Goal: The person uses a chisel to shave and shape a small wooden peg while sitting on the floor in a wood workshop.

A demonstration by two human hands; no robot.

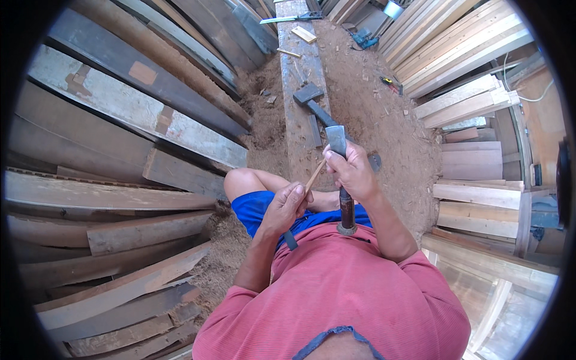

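Around you is a woodworking space with boards stacked on both sides: weathered, darker boards (138, 114) lean on your left, and paler sawn timber (465, 42) is piled at the upper right. Sawdust and shavings cover the brown floor (390, 132), and a long, narrow wooden desk (300, 144) runs away in front of you. Your left hand (285, 207) is in front of your blue shorts (252, 210), its fingers drawn narrow around a thin wooden stick (315, 172). The stick slants up and right, its far end at the fingers of your right hand (354, 171). That right hand is wrapped around a broad chisel (337, 139), holding it upright with the grey blade at the top and the dark brown handle pointing down toward your pink shirt (360, 288). You cannot tell whether the blade touches the stick.

On the desk beyond your hands lies a dark mallet (308, 93), its handle pointing back toward you and partly hidden behind the chisel. Farther along lie a thin wood strip (289, 53), a small pale block (304, 34) and a handsaw (293, 18) set crosswise. On the floor to the right are a teal power tool (363, 39) and, nearer, a yellow-and-black hand tool (387, 80).
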